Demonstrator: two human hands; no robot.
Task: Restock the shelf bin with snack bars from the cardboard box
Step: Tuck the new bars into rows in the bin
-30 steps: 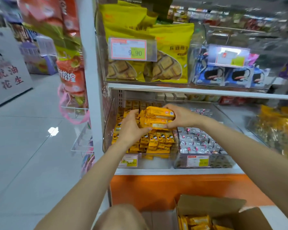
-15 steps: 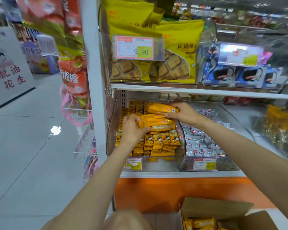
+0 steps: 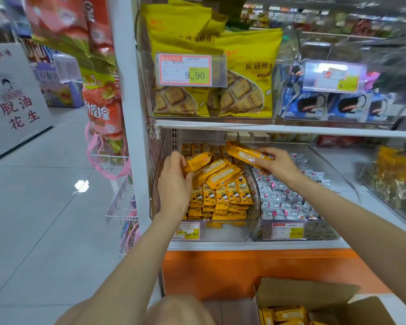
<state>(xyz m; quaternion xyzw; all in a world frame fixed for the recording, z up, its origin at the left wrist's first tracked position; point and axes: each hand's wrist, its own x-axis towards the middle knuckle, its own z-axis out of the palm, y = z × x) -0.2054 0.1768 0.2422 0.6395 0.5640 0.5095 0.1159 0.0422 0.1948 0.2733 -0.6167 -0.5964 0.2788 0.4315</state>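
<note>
A clear shelf bin [image 3: 254,202] on the lower shelf holds several yellow snack bars, upright at the front and loose on top. My left hand [image 3: 175,184] grips the left end of a yellow snack bar [image 3: 197,161] lying on the pile at the bin's left. My right hand [image 3: 273,164] holds another yellow snack bar [image 3: 246,154] above the bin's back right. Two loose bars [image 3: 217,173] lie slanted on the pile between my hands. The open cardboard box [image 3: 302,292] with more yellow bars stands on the floor at the bottom right.
A neighbouring clear bin [image 3: 288,207] of white wrapped sweets sits right of the snack bin. Yellow biscuit bags [image 3: 211,73] fill the shelf above. Hanging snack packs [image 3: 101,106] and a wire rack [image 3: 120,200] flank the white shelf post. Tiled aisle floor stretches left.
The stack held between both hands has split: several bars now lie on the bin's pile. My right hand has lifted one bar up and right, my left keeps one at the left.
</note>
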